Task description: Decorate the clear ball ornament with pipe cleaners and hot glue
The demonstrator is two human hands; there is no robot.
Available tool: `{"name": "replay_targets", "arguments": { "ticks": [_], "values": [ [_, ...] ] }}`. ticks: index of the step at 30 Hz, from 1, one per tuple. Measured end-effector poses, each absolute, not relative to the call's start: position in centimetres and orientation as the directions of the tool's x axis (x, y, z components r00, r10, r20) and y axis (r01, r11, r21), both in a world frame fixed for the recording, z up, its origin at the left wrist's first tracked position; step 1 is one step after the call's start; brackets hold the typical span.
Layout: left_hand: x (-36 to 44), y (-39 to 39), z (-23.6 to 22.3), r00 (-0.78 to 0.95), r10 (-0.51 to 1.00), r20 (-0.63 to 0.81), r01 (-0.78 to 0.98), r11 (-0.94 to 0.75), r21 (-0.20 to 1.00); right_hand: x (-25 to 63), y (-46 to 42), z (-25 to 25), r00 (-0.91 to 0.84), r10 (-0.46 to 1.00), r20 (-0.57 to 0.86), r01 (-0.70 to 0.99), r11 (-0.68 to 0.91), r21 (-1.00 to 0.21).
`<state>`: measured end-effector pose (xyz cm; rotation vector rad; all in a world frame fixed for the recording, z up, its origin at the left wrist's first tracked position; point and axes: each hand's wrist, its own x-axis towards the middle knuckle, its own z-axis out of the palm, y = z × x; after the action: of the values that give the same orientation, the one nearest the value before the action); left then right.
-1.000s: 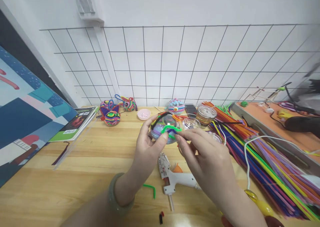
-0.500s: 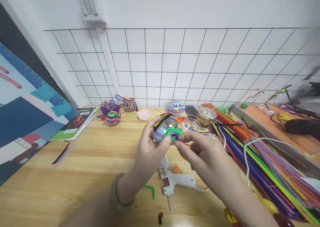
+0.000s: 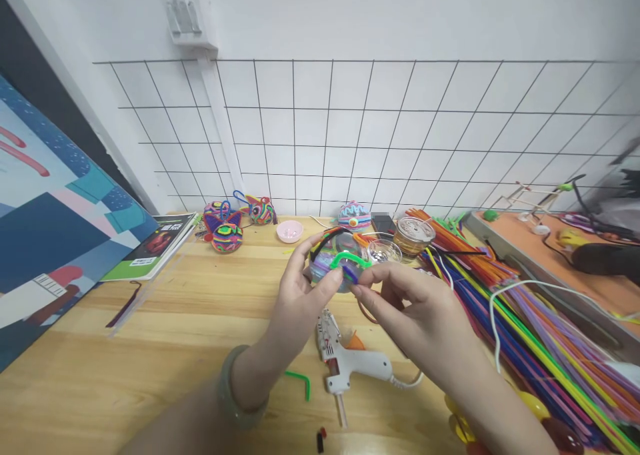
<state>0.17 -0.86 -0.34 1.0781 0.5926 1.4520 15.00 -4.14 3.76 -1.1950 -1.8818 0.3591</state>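
Toy (image 3: 345,244) gripped in your left hand (image 3: 304,295); your right hand (image 3: 417,301) pinches a blue strip (image 3: 351,273), showing more now, so maybe loose.

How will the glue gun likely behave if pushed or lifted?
The glue gun probably won't roll, lying on its side. Its white cord may drag on a lift, being attached at the handle's end. The glue stick could catch, since it juts from the body.

L grip (image 3: 306,293) curled, R grip (image 3: 419,301) pinching, adj.
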Motion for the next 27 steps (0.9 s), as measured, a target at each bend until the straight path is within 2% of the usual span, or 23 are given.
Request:
{"name": "replay_targets", "arguments": {
  "ticks": [3, 5, 8, 11, 15, 27],
  "values": [
    [0.09, -0.85, -0.10, 0.130, 0.960, 0.247, -0.537, -0.141, 0.831, 15.21, -4.41, 3.76, -0.183, 0.844, 0.504, 0.591, 0.504, -0.630],
    [0.07, -0.91, 0.06, 0.141, 0.966, 0.217, -0.555, -0.104, 0.825, 15.42, -4.44, 3.62, -0.192, 0.810, 0.554, 0.614, 0.540, -0.576],
    [0.04, -1.06, 0.12, 0.142, 0.968, 0.207, -0.563, -0.093, 0.821, 15.61, -4.19, 3.41, -0.251, 0.670, 0.699, 0.692, 0.629, -0.354],
    [-0.04, -1.19, 0.02, 0.144, 0.966, 0.213, -0.545, -0.102, 0.832, 15.60, -3.89, 3.38, -0.351, 0.577, 0.738, 0.712, 0.676, -0.190],
    [-0.12, -1.24, -0.08, 0.143, 0.962, 0.232, -0.516, -0.127, 0.847, 15.62, -3.88, 3.44, -0.419, 0.574, 0.704, 0.679, 0.713, -0.177],
    [-0.13, -1.17, -0.21, 0.126, 0.953, 0.274, -0.446, -0.192, 0.874, 15.76, -4.47, 3.60, -0.446, 0.653, 0.612, 0.730, 0.661, -0.173]
  ]
}}
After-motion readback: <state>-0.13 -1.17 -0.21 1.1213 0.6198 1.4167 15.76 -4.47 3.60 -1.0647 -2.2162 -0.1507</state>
